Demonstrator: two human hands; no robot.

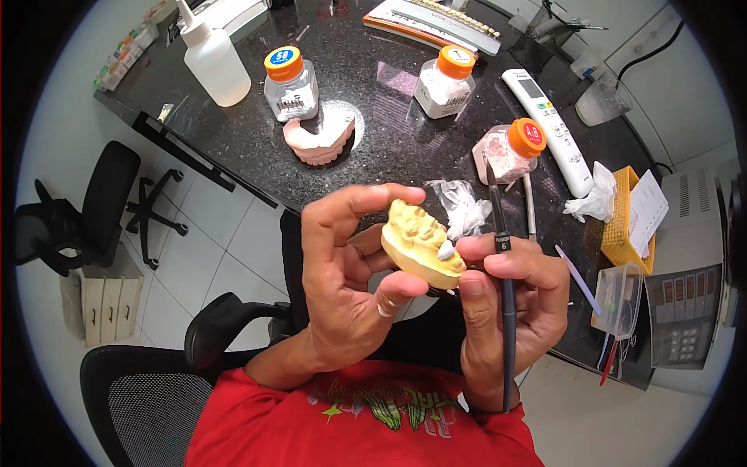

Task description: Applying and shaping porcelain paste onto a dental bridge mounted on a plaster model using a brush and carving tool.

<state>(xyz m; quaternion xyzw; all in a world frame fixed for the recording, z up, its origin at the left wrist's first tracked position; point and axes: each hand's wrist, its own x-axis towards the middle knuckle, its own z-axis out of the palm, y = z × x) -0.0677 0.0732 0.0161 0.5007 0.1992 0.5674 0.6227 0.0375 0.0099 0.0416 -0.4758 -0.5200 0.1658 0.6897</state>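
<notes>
Fingers of the left hand (pixel 338 292) grip a yellow cast (pixel 416 253) before the tabletop (pixel 350 39); I see those of the right hand (pixel 533 296) at its right end, near a white tooth (pixel 446 251), holding a dark brush (pixel 509 335).

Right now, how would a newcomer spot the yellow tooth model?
Start at the black speckled tabletop, then look to its near side, at the left hand. That hand grips the yellow tooth model, beside the right hand holding a dark brush. Unlike the pinkish cast on the tabletop, it is yellow with one pale grey tooth.
</notes>
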